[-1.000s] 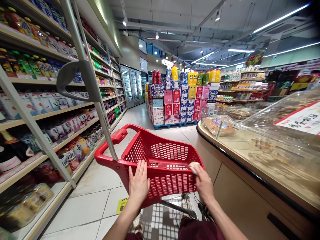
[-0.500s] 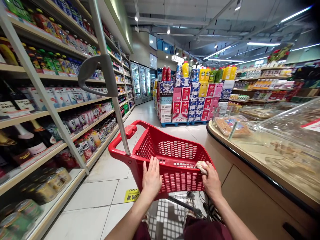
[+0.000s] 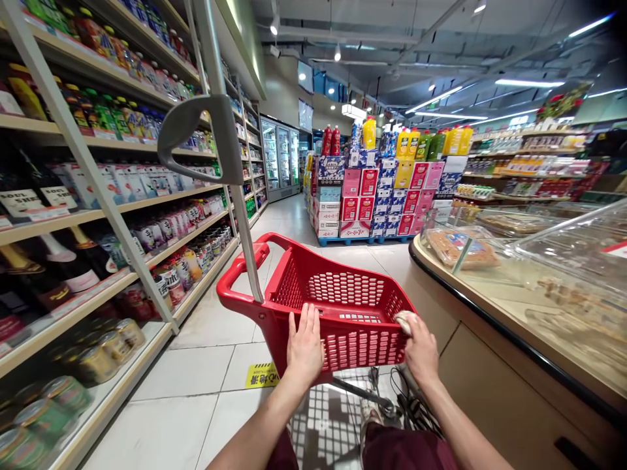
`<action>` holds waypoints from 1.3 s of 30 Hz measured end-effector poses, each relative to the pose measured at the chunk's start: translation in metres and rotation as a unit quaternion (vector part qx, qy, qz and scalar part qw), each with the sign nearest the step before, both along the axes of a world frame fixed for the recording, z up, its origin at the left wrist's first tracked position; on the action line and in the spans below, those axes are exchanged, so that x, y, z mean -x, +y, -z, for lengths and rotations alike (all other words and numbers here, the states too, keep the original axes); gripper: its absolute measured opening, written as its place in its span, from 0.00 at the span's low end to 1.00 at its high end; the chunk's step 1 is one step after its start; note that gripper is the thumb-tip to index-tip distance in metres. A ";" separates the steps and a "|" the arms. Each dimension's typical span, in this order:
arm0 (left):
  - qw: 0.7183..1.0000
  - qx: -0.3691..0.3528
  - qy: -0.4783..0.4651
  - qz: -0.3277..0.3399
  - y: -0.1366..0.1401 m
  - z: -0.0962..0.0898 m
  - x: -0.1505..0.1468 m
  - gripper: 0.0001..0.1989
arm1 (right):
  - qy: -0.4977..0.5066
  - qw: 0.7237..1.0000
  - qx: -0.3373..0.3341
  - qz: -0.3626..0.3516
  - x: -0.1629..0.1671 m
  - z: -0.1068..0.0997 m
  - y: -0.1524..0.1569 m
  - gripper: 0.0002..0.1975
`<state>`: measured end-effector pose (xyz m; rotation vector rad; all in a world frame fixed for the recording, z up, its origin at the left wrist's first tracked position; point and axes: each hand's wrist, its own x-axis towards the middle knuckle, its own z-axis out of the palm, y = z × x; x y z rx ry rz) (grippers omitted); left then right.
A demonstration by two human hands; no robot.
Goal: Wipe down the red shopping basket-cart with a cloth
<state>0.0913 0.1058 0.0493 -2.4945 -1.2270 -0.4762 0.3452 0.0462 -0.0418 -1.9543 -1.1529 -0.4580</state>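
A red plastic shopping cart (image 3: 362,346) with slotted walls stands side-on in front of me, nothing visible in its basket. Against the near rim, toward the handle end, my left hand (image 3: 306,346) lies with fingers stretched out. At the cart's right-hand corner my right hand (image 3: 421,346) is closed on a crumpled whitish cloth (image 3: 404,321), pressed to the rim. A metal pole (image 3: 247,241) with a grey looped grip (image 3: 228,140) rises from the cart's handle end.
Drink shelves (image 3: 142,202) line the left side. A curved counter (image 3: 450,287) with packaged food stands close on the right. Ahead is a stack of drink cartons (image 3: 360,202) on blue pallets. Cables (image 3: 416,405) lie by my foot, and a yellow floor sticker (image 3: 259,375) is left of the cart.
My right hand has moved slightly right and up along the cart's corner with the cloth. My left hand has shifted slightly right, still flat on the rim. The view has turned a little left.
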 end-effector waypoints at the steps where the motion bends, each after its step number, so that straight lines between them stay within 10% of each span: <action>1: 1.000 -0.001 -0.001 0.001 -0.001 0.000 -0.001 0.31 | 0.010 1.000 -0.017 0.017 0.001 0.002 0.000 0.26; 7: 1.000 -0.002 0.007 0.002 0.001 0.001 0.002 0.31 | -0.041 0.980 -0.022 -0.195 0.062 -0.008 0.024 0.29; 13: 1.000 -0.013 0.020 0.009 0.001 0.009 0.007 0.32 | 0.070 0.995 -0.049 -0.048 0.028 -0.002 0.007 0.27; 19: 1.000 -0.018 0.016 0.007 -0.002 0.008 0.008 0.31 | 0.074 0.969 -0.082 -0.220 0.087 -0.022 0.019 0.24; 24: 1.000 -0.010 0.007 0.013 -0.004 0.008 0.008 0.32 | 0.061 0.996 -0.056 -0.040 0.037 -0.013 0.016 0.22; 34: 1.000 -0.022 -0.004 0.017 -0.001 0.011 0.008 0.31 | -0.158 0.976 0.113 -0.098 0.025 -0.010 0.003 0.31; 39: 0.999 -0.025 0.000 0.028 -0.001 0.011 0.010 0.31 | -0.129 0.979 0.136 -0.081 -0.036 -0.002 -0.017 0.27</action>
